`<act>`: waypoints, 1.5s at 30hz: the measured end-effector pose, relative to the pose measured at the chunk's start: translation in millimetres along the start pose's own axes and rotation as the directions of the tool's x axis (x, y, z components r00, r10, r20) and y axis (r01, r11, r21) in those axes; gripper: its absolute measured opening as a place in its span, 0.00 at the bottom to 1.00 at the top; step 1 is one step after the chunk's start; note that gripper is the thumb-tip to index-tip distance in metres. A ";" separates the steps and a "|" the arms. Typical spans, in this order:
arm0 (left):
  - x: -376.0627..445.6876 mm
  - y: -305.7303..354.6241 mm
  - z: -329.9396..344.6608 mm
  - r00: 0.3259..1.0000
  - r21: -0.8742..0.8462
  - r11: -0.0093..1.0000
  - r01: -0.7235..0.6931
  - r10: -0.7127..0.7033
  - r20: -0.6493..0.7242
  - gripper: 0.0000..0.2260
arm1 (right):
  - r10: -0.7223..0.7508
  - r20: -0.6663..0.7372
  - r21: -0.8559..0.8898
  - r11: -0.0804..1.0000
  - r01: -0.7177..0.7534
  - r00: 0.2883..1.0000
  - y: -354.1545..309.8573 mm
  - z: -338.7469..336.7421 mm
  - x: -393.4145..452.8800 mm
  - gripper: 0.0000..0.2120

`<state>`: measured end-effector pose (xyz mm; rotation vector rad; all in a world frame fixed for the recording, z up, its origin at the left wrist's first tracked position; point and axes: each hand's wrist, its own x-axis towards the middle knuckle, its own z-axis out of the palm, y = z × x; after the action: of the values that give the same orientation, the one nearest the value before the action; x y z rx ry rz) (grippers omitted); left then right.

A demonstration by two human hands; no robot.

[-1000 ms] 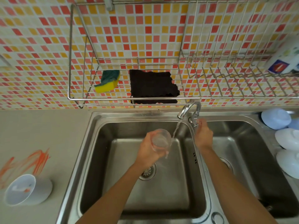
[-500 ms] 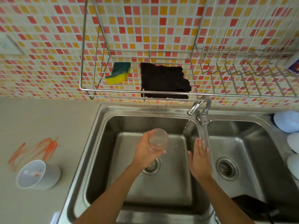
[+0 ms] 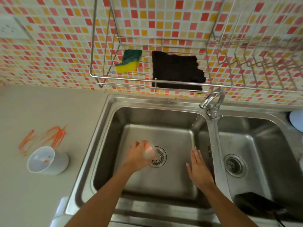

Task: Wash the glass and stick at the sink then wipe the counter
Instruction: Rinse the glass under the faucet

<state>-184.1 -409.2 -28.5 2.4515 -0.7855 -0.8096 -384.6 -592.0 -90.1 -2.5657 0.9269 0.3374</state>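
Wall tiles (image 3: 49,51): small mosaic squares, red, pink, orange-yellow and off-white, pale grout.
Sponge (image 3: 129,61): yellow body, dark green scouring face.
Cloth (image 3: 177,69): black.
Rack (image 3: 147,80): bare silver wire.
Sink (image 3: 164,181) and tap (image 3: 211,100): brushed steel grey.
Counter (image 3: 32,108): plain beige-grey, with orange scribbled streaks (image 3: 44,136).
Cup (image 3: 47,161): pale grey-blue, orange fleck inside.
Glass (image 3: 150,153): clear, blurred, orange tint near the top.

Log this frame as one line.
left hand: grip on glass, tipped over drain | right hand: open, empty | orange smear: unwiped
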 end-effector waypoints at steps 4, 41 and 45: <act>-1.0 -20.6 1.1 0.995 0.203 0.977 0.068 -0.081 0.052 0.40 | -0.017 0.040 -0.143 0.989 0.023 0.999 2.6 12.3 -8.7 0.30; -48.1 -27.1 -17.5 0.955 0.540 0.841 0.023 0.142 -0.260 0.30 | -0.069 -0.229 0.179 0.977 0.111 0.971 -69.4 24.6 -58.8 0.10; -59.4 -21.2 -34.9 0.907 0.271 0.962 -0.013 0.126 -0.402 0.27 | -0.013 -0.406 0.356 0.919 0.171 0.914 -100.7 -33.1 -58.3 0.10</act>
<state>-193.4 -348.2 8.7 2.6721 -0.8504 -0.1408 -359.7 -502.9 -12.2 -2.3282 0.8898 -0.3806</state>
